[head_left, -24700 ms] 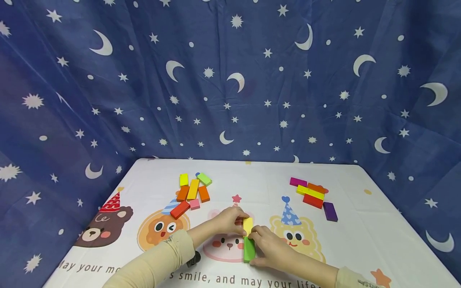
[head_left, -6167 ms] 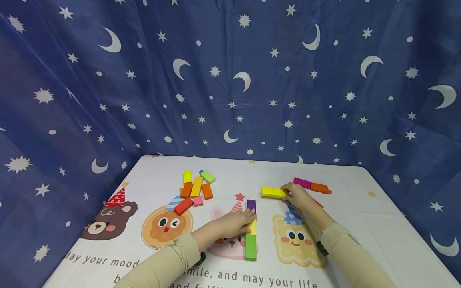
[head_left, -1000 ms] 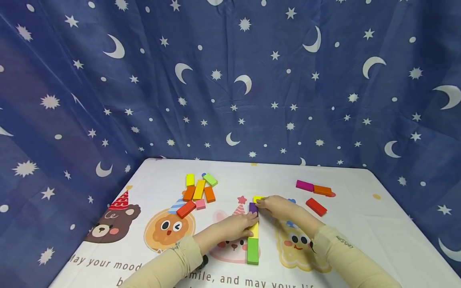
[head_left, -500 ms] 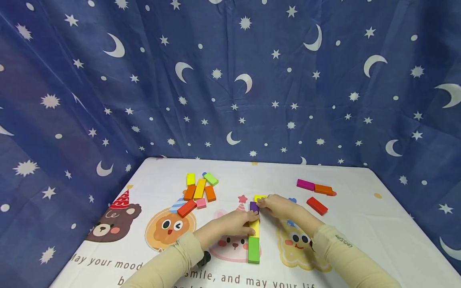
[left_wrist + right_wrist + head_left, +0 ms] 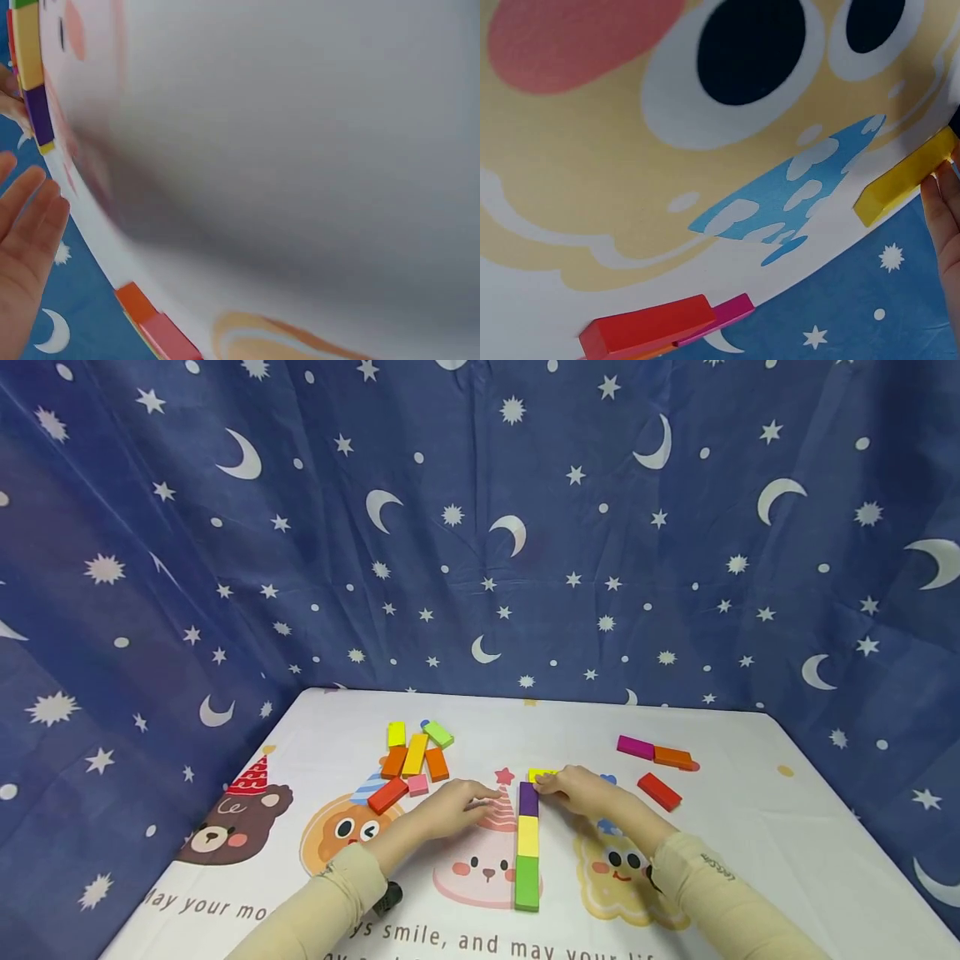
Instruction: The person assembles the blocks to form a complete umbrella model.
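A straight row runs toward me on the tablecloth: a purple block (image 5: 528, 799), a pale yellow block (image 5: 528, 837) and a green block (image 5: 527, 885), end to end. At the far end lies a bright yellow block (image 5: 541, 774), set crosswise and partly covered by my right hand (image 5: 581, 790). That hand holds the yellow block (image 5: 906, 177), fingers along its side in the right wrist view. My left hand (image 5: 447, 808) hovers left of the row, holding nothing. In the left wrist view the left hand (image 5: 30, 232) shows extended fingers, apart from the purple block (image 5: 38, 115).
Left of the row lies a cluster of several blocks, among them a red block (image 5: 387, 795), a pink block (image 5: 417, 785) and a light green block (image 5: 438, 734). To the right are a magenta block (image 5: 635, 747), an orange block (image 5: 673, 757) and a red block (image 5: 660, 792).
My left hand has lifted off the row and moved left, uncovering the purple and pale yellow blocks. Earlier, the right hand brought the yellow block from the right; it has stayed there this last second.
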